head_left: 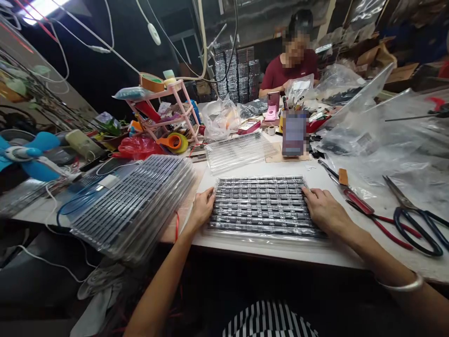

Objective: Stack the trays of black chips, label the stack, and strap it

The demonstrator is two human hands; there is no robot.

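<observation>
"Head view: where's the tray [259, 206]?"

"On the tabletop [342, 257], straight ahead at twelve o'clock, stack [133, 201] at nine!"

"What's on it?"

"Left hand [204, 206], fingers narrowed, holding the nine o'clock edge; right hand [326, 210] curled, holding the two o'clock corner."

"Handling?"

"Looks light, slick, a bit bendy, probably crackable: take both short edges. Long axis nine to three; no clear front."

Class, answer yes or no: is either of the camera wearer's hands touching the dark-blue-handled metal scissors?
No: the left hand and right hand touch opposite sides of the flat clear-plastic pack of black strips.
</observation>
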